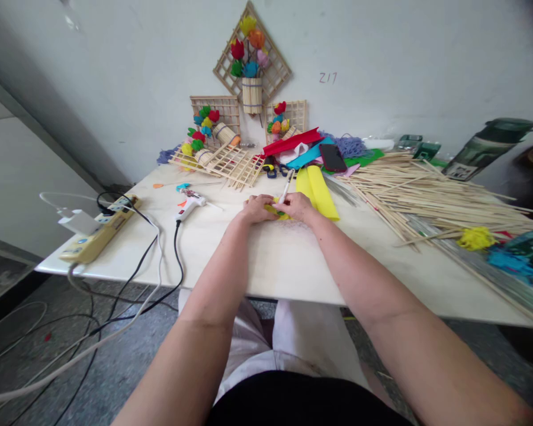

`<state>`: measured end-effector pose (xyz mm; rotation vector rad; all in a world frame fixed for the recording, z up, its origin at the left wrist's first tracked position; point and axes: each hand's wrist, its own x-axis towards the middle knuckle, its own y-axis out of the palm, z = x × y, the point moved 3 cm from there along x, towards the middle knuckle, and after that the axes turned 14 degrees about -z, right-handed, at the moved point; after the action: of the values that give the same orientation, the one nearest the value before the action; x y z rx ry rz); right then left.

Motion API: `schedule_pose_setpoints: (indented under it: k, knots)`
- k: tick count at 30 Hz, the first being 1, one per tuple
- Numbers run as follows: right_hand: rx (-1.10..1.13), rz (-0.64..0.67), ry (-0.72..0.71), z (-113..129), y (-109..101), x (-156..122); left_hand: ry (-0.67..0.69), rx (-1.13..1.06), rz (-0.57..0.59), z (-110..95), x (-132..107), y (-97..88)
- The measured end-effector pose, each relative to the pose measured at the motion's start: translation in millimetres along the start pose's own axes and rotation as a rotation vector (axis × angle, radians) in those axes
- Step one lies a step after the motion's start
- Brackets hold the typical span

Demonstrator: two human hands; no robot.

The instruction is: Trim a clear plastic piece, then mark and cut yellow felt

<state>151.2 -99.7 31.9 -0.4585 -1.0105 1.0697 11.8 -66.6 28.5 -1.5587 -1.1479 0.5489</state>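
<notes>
Both my hands rest together on the white table point(288, 260) at its middle. My left hand point(256, 208) presses down with closed fingers on a small yellow felt piece point(276, 210). My right hand point(296, 206) is closed round a white pen point(286, 188) whose tip meets the same yellow piece. A strip of yellow felt point(317, 192) lies just right of my right hand. A white glue gun point(190, 204) lies to the left of my left hand, apart from it.
A heap of thin wooden sticks point(426, 195) covers the right side. Coloured felt sheets and a dark phone point(333, 158) lie at the back. Stick lattices with felt flowers point(217, 151) stand against the wall. A power strip point(100, 231) with cables sits at the left edge.
</notes>
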Motion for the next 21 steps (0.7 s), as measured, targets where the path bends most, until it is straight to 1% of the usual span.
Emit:
schedule_pose_setpoints:
  k: [12, 21]
  knots:
    - [-0.013, 0.027, -0.013, 2.5, -3.8, -1.2, -0.001, -0.041, -0.018, 1.8, 1.5, 3.5]
    - [0.001, 0.034, -0.025, 2.7, -5.1, -1.0, -0.033, -0.058, 0.009, -3.3, -1.5, -3.6]
